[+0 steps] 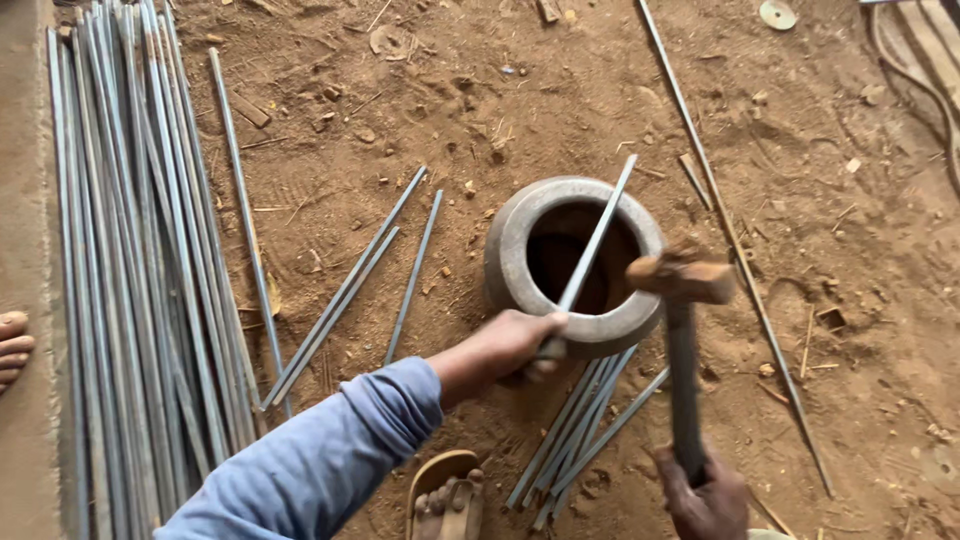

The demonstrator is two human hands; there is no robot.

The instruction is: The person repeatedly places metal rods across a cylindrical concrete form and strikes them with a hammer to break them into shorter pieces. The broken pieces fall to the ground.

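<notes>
The left hand (515,340) was clamped on the near end of a thin grey rod (592,248), its fingers wrapped round it. The rod lay slanted across the mouth of a heavy metal ring (512,262), its far end poking out past the rim toward the upper right. The ring stood on the dirt floor (560,90), hollow and dark inside, and the hand rested against its near rim.

The right hand (705,495) gripped the lower end of a hammer (682,330), fingers closed round the handle. The handle stood nearly straight up in the view, and the rusty head hung just over the right side of the ring's rim, close beside the rod.

A small bundle of cut rods (580,425) lay on the floor at the near side of the ring, between the two hands. Three more short rods (370,275) lay loose to the left of the ring. A big pile of long rods (130,260) ran along the left side of the view. One long rusty bar (735,240) lay slanted to the right of the ring.

A sandalled foot (447,500) stood at the bottom edge, just under the blue sleeve (320,460). Toes of another foot (14,345) showed at the far left edge
</notes>
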